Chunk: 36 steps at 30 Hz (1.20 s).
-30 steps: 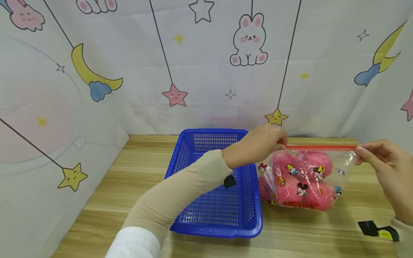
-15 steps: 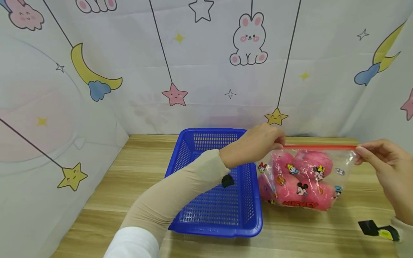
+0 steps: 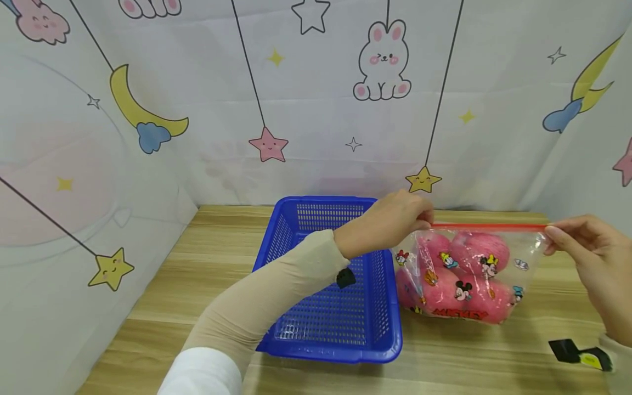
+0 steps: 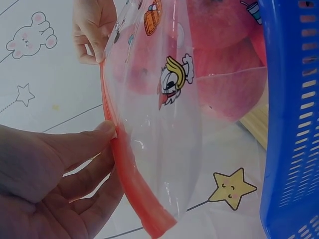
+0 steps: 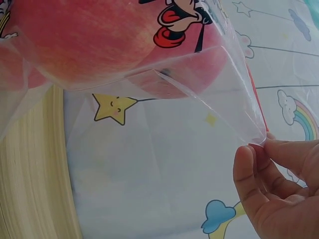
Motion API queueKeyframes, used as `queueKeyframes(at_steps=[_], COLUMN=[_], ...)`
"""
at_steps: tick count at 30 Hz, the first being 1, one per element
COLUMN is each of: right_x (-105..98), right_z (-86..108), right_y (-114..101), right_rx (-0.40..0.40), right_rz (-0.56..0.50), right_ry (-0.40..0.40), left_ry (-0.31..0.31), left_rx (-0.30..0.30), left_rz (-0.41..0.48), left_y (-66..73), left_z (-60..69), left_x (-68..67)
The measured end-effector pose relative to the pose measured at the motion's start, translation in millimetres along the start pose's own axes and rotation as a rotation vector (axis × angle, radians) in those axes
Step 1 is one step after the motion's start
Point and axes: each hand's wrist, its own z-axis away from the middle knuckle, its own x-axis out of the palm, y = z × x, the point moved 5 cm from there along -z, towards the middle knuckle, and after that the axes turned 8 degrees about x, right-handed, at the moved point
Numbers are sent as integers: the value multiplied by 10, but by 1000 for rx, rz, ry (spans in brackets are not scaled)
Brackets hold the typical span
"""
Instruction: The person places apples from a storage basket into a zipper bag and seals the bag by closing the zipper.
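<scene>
A clear zip bag [image 3: 528,249] printed with cartoon characters stands on the table, bulging with several pinkish-red apples [image 3: 479,252]. Along its top runs a red zip strip [image 3: 489,226]. My left hand [image 3: 390,222] pinches that strip near the left end; in the left wrist view, thumb and fingers lie on either side of the red zip [image 4: 132,172], and a short length of it sticks out past them. At the opposite end, my right hand [image 3: 590,252] holds the bag's upper corner between thumb and fingers, as the right wrist view also shows.
A blue plastic basket [image 3: 331,353] with perforated walls sits just left of the bag, under my left forearm. The wooden table [image 3: 197,263] meets a white cloth backdrop [image 3: 316,109] with printed stars and rabbits behind and at both sides.
My left hand has slid slightly left along the red zip strip. The right hand stays at its corner, and the bag and basket keep their places.
</scene>
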Motion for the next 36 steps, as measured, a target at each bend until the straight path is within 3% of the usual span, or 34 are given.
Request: queueKeyframes(at_steps=[36], right_x=[11], right_z=[-23], right_y=[-6], right_rx=[-15], right_rz=[2], right_ry=[7], left_ry=[25], left_rx=[-3], left_rz=[14], left_y=[-29], left_z=[126], left_x=[-55])
